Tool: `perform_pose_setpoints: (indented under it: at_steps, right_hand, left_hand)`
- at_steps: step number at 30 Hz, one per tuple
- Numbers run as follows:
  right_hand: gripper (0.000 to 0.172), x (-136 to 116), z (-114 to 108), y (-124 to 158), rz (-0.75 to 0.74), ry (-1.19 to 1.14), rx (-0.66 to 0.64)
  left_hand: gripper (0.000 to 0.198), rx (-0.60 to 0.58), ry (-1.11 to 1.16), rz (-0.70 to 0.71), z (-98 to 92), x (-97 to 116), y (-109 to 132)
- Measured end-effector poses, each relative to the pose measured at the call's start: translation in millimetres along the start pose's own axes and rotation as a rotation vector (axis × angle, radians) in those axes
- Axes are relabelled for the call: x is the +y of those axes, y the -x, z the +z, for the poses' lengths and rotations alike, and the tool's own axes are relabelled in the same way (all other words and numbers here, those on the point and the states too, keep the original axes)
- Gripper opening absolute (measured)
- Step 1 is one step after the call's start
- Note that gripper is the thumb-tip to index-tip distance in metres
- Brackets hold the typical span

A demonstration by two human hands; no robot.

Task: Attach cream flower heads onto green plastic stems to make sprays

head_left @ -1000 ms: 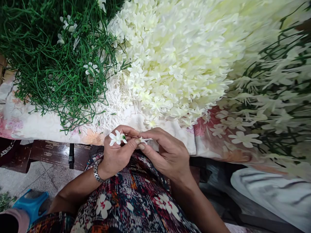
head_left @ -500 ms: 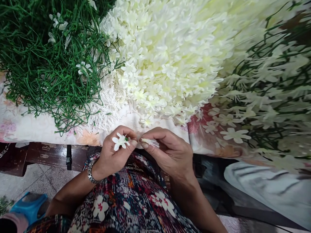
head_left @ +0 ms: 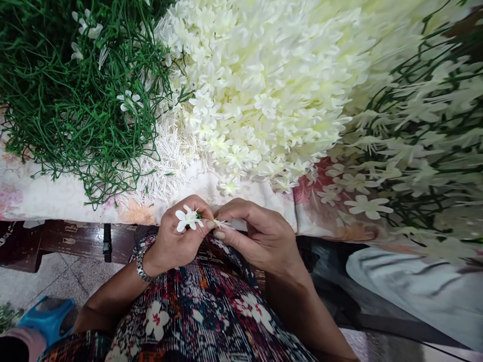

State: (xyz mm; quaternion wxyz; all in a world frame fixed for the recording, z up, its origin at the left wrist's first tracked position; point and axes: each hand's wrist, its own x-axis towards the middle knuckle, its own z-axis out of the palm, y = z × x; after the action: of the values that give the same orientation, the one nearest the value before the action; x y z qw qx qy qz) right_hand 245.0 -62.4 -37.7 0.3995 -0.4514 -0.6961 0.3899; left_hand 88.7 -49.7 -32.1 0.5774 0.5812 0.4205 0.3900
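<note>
- Both hands are just below the near edge of the cream blossom pile (head_left: pixel 260 103), fingertips close together; can't tell if they actually touch.
- Left hand (head_left: pixel 175 244): thumb and fingers pinching around a white flower (head_left: pixel 186 219). Its petals face up and off to the wearer's left, with a small green bit (head_left: pixel 198 216) behind it on the right. Most of whatever's behind the petals is hidden by fingers, so that's all I've got on its long axis.
- Right hand (head_left: pixel 266 236): thumb and index pinching a small white piece (head_left: pixel 222 223), other fingers curled. It lies sideways, long axis roughly along the table edge, thin ends pointing right toward the palm.
- There's a metal watch (head_left: pixel 141 264) on the left wrist, and a dark patterned garment (head_left: pixel 211 301) below the pile and the hands.
- Left of the pile: a big tangle of green stems (head_left: pixel 83 95) with a few white blooms on it. Between the two, loose white filaments (head_left: pixel 166 166).
- Right of the pile: more white flowers on green stems (head_left: pixel 418 146), pretty blurry.
- Under it all, a floral tablecloth (head_left: pixel 260 193).
- Way down left of the pile, a blue stool (head_left: pixel 49 319) on the floor.
</note>
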Motion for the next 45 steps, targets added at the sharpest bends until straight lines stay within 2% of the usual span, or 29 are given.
perform_pose_setpoints:
  at_steps: [3,8,13,24,26,29,30,32,35,40,45]
  right_hand:
    - [0.019,-2.0,-1.3,0.1,0.002,0.031,0.015]
    - [0.021,-3.0,1.8,0.5,-0.126,0.054,0.181]
    - [0.020,-2.7,4.5,-0.4,-0.163,0.181,0.176]
    - [0.020,-2.0,7.3,-1.9,-0.184,0.199,0.169]
    - [0.028,-2.0,4.2,-2.5,-0.143,0.169,0.153]
    - [0.050,-2.4,1.5,-3.2,-0.110,0.170,0.095]
    - [0.049,-2.7,1.7,-3.4,-0.122,0.181,0.072]
    - [0.037,-3.3,3.3,-3.2,-0.151,0.196,0.061]
    - [0.025,-3.4,6.7,-2.2,-0.150,0.156,0.129]
    - [0.018,-1.1,7.3,-0.2,-0.075,0.100,0.144]
    - [0.017,-6.1,-1.5,-1.5,-0.053,0.025,0.195]
  left_hand:
    - [0.008,0.005,0.010,0.013,-0.5,0.4,0.8]
    - [0.009,0.028,-0.018,0.026,-0.4,1.1,1.7]
    - [0.006,0.059,-0.001,0.028,1.4,-1.6,2.5]
    - [0.003,0.115,0.059,0.032,4.3,-2.4,1.7]
    - [0.003,0.139,0.040,0.054,3.5,-2.6,1.5]
    - [0.004,0.150,0.029,0.069,2.6,-2.6,1.1]
    - [0.004,0.149,0.029,0.067,2.6,-2.6,1.0]
    - [0.004,0.145,0.030,0.058,3.1,-2.9,0.8]
    - [0.003,0.127,0.029,0.045,3.7,-3.8,0.8]
    - [0.002,0.081,-0.013,0.033,0.2,-3.5,1.5]
    - [0.013,-0.013,-0.084,0.023,-6.0,3.2,1.2]
